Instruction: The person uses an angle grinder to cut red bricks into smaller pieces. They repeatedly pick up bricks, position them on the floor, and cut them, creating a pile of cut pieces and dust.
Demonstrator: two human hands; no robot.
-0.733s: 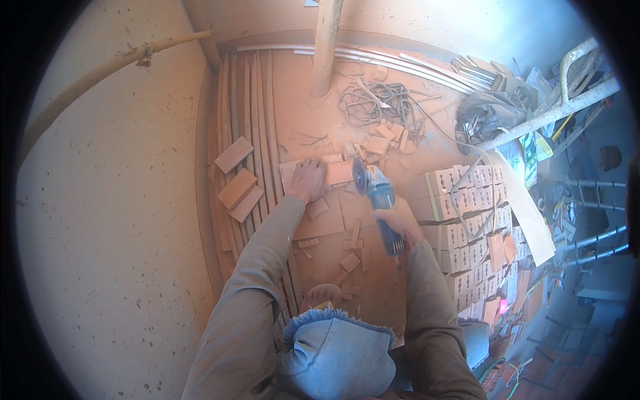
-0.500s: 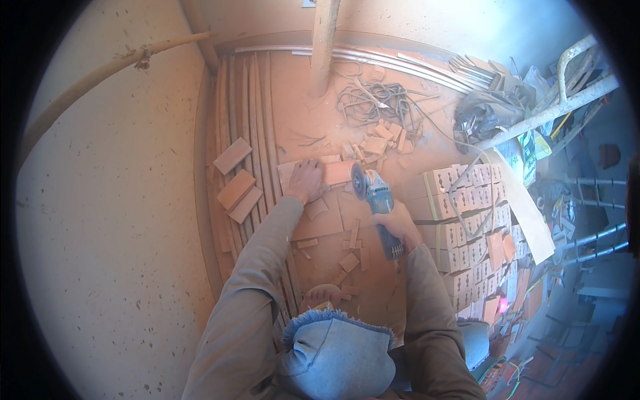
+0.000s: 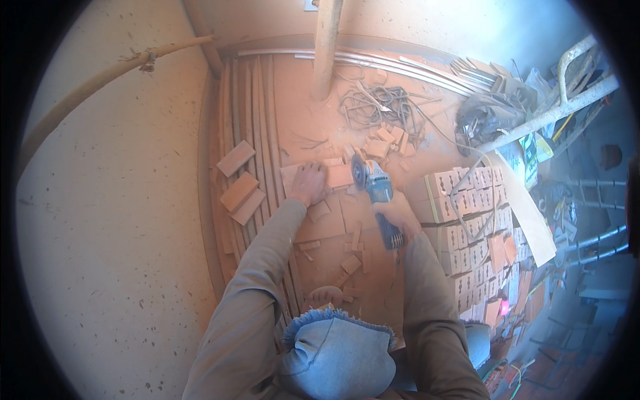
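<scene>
My left hand (image 3: 309, 184) holds down a reddish-orange brick tile (image 3: 341, 175) lying on a wider pale slab (image 3: 289, 175) on the dusty floor. Its fingers are partly curled at the tile's left end. In my right hand (image 3: 399, 215) is a blue-green angle grinder (image 3: 381, 193), gripped round its body. The grinder's disc (image 3: 359, 172) stands upright at the tile's right end; whether it touches cannot be made out. Cut brick pieces (image 3: 383, 143) lie just beyond the disc. Smaller offcuts (image 3: 351, 264) are scattered nearer me.
Stacked slotted bricks (image 3: 460, 207) stand right of the grinder, with a cable (image 3: 453, 200) draped over them. Loose brick tiles (image 3: 237, 158) rest on long bars (image 3: 257, 127) at left. A coiled cable (image 3: 377, 107), an upright pole (image 3: 325, 53) and a metal frame (image 3: 553, 113) stand farther off.
The grinder and my right hand have moved slightly farther from me along the tile's right end. My left hand stays on the tile. The whole view has shifted slightly.
</scene>
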